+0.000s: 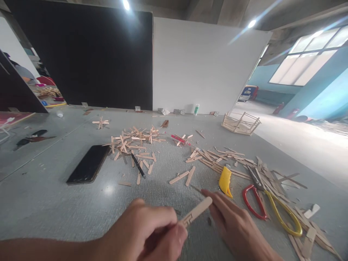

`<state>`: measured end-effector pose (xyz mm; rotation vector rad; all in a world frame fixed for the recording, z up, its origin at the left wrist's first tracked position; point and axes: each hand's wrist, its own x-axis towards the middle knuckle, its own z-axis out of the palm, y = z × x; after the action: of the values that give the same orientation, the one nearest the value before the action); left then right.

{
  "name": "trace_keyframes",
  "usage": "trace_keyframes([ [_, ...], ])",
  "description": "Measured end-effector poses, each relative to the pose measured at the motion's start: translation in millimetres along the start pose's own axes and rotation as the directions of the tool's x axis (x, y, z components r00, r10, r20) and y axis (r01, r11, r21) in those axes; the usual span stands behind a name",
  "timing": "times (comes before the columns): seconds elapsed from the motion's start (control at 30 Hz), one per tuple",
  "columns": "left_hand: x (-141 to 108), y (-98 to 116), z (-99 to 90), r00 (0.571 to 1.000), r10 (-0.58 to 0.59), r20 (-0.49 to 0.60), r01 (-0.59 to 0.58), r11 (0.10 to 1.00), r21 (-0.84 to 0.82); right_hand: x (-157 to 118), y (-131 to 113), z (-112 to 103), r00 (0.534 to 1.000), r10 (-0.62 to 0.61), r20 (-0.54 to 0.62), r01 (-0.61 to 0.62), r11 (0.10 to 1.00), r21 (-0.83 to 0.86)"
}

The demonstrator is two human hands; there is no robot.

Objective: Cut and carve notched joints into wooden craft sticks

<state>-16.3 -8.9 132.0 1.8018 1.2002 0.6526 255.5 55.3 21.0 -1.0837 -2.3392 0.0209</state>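
You look to be partway through, judging by how things lie. On the done side, a frame (236, 131) of joined sticks rests near the foot of the panel (202, 69), and a star (100, 123) of crossed sticks sits at the back left of the table (160, 185). The heap (141, 136) seems to hold more crossed pieces, though they overlap too much to count. What is left appears to be plenty: loose sticks (178, 177) lie ahead of your hands, and many strips (214, 166) run down the right side past the knife (225, 181) and the scissors (259, 185).

The stick in work is in your left hand (156, 230), pinched tightly between thumb and fingers by its near end. Its free part (199, 209) slants up and to the right, clear of the grip, its rounded tip overlapping your right hand (233, 219) in view; you cannot tell whether the two touch. Dark angular lines show just beyond your thumb (drawn or cut, it is too blurred to say), and the stick itself looks whole past them. Your right hand's fingers lie extended, close together and low over the table; whether they hold anything, you cannot tell.
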Motion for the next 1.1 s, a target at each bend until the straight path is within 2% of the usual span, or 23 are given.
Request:
trace_keyframes([
  [0.07,16,-10,0.6,0.99,-0.084,0.114,0.087,0.996,-0.024,1,3,-7,0.995,0.029,-0.093,-0.032,0.999,-0.033],
  [0.13,33,-26,1.0,0.952,-0.173,0.253,0.186,0.982,-0.026,1,4,-14,0.992,0.038,-0.122,-0.046,0.997,-0.064],
  [0.2,48,-45,0.7,0.891,-0.26,0.372,0.288,0.957,-0.023,0,-1,-19,0.999,-0.026,-0.039,0.024,0.998,-0.062],
  [0.27,59,-63,0.2,0.848,-0.269,0.457,0.318,0.947,-0.032,-3,-9,-20,0.985,-0.14,0.104,0.144,0.989,-0.031],
  [0.37,66,-76,-0.5,0.843,-0.241,0.48,0.285,0.958,-0.02,-7,-21,-18,0.941,-0.25,0.227,0.267,0.963,-0.043],
  [0.53,68,-71,-1.6,0.829,-0.23,0.51,0.263,0.965,0.009,-12,-26,-12,0.923,-0.321,0.21,0.351,0.928,-0.126],
  [0.83,68,-74,0.3,0.85,-0.212,0.482,0.212,0.976,0.056,-10,-31,-11,0.935,-0.329,0.13,0.351,0.906,-0.237],
  [1.1,68,-71,0.0,0.852,-0.207,0.481,0.202,0.977,0.062,-13,-28,-10,0.932,-0.326,0.161,0.356,0.907,-0.224],
])
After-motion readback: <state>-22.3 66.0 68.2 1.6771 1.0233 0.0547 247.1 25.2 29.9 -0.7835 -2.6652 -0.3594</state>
